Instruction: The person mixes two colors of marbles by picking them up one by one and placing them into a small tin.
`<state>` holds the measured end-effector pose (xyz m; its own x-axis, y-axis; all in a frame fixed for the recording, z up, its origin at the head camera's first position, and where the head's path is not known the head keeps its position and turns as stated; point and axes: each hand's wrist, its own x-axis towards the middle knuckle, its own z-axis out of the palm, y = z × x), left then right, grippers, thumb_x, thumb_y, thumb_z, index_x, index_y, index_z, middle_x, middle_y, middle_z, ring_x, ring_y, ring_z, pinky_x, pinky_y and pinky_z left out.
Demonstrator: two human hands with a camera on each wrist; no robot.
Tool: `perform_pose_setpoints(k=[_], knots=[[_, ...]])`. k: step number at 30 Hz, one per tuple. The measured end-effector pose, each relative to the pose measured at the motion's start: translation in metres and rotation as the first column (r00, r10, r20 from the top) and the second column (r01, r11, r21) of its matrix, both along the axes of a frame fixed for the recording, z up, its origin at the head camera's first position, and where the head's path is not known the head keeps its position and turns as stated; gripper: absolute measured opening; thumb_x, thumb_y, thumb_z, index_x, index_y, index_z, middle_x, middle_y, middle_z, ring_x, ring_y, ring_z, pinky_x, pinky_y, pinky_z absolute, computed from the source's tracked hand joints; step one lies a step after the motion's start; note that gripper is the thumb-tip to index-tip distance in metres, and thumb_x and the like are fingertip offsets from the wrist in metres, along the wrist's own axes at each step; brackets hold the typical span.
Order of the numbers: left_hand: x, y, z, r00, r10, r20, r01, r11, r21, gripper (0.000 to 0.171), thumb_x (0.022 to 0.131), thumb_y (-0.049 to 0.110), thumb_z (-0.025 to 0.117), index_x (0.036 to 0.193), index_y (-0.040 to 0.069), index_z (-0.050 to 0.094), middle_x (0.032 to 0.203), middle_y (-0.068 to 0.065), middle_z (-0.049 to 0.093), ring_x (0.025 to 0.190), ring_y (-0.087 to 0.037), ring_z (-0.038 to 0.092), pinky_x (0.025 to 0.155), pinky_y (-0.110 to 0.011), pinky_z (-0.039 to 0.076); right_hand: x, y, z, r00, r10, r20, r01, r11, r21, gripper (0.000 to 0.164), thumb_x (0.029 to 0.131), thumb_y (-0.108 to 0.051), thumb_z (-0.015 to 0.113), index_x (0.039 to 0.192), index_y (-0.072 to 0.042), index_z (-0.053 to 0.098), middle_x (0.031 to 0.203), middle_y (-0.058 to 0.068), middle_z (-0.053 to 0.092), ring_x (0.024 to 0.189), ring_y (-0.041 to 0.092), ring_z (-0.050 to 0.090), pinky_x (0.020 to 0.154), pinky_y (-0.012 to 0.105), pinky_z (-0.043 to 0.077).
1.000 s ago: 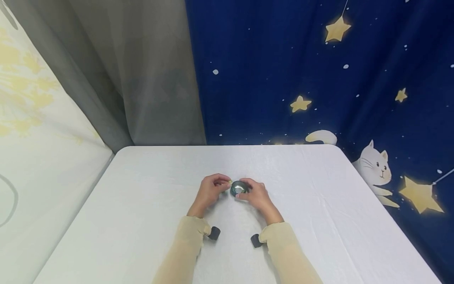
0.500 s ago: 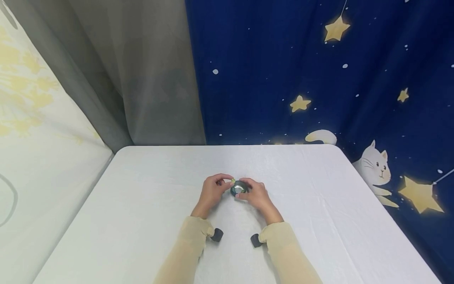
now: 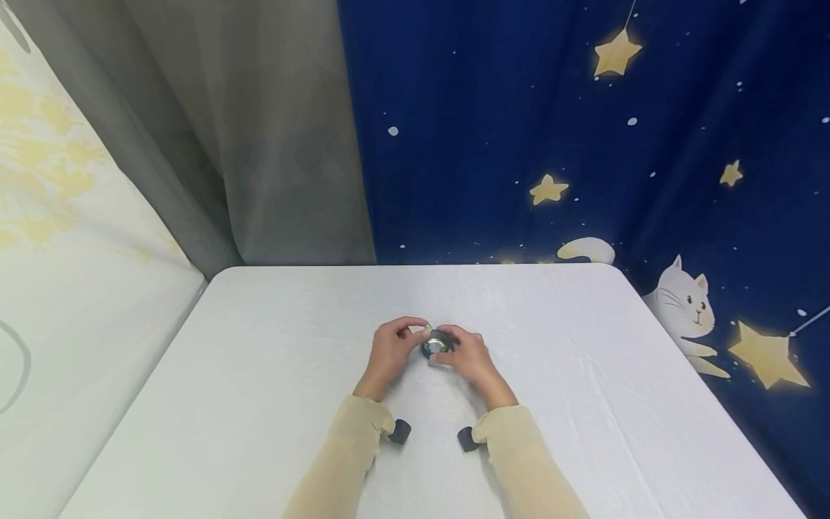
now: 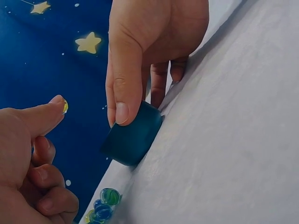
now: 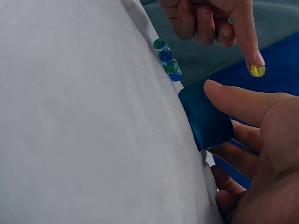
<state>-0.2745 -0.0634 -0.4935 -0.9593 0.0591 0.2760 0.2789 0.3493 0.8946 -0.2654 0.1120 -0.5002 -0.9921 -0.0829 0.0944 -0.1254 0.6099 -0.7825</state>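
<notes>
My left hand [image 3: 391,349] pinches a yellow glass marble [image 5: 258,71] between thumb and index finger, its other fingers curled in. The marble is held just above the rim of a small round teal cup [image 5: 203,114], on the cup's left side. Upright on the table, the cup [image 3: 436,346] shows a shiny inner wall in the head view. My right hand [image 3: 472,353] grips the cup from the right, thumb on the near side and fingers behind. Several blue and green glass marbles [image 5: 166,55] lie close together on the table beneath my left hand, hidden in the head view.
A white cloth covers the table [image 3: 259,360]. Behind it hang a grey curtain [image 3: 292,144] and a blue curtain [image 3: 480,130] with stars. Black wrist mounts [image 3: 400,432] sit on the inner side of both sleeves, over the tabletop.
My left hand has moved right toward the cup, bringing the yellow marble up to its rim. My right hand and the cup have stayed in place.
</notes>
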Motion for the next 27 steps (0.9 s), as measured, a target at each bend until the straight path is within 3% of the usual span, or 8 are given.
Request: perform_pose_setpoints(k=[9,18,27], knots=[[-0.001,0.001,-0.003,1.000,0.002,0.022,-0.002,1.000,-0.020,0.020,0.083,0.018,0.079,0.102,0.016,0.075,0.064,0.002,0.051,0.057,-0.013,0.043,0.055,-0.026,0.037,0.000,-0.001,0.001,1.000,0.001,0.016,-0.001,1.000,0.004,0.055,0.075,-0.021,0.085,0.126,-0.015,0.063,0.128,0.010,0.062,0.126,0.035,0.049,0.104,0.053,0.034],[-0.002,-0.007,0.003,0.999,0.026,0.037,-0.025,1.000,-0.013,0.018,0.084,0.018,0.077,0.102,0.015,0.075,0.063,0.000,0.052,0.053,-0.013,0.044,0.051,-0.025,0.037,-0.002,-0.001,-0.001,1.000,-0.010,0.004,0.010,1.000,0.010,0.056,0.074,-0.021,0.085,0.125,-0.016,0.064,0.126,0.012,0.063,0.124,0.036,0.051,0.103,0.054,0.034],[-0.006,-0.021,0.006,0.988,0.103,0.112,-0.097,0.993,-0.061,0.018,0.086,0.020,0.076,0.103,0.016,0.075,0.071,-0.001,0.054,0.062,-0.017,0.048,0.058,-0.030,0.041,-0.003,-0.001,-0.001,0.999,-0.013,0.030,0.013,1.000,-0.007,0.057,0.075,-0.021,0.084,0.127,-0.017,0.063,0.128,0.010,0.062,0.125,0.034,0.050,0.104,0.054,0.033]])
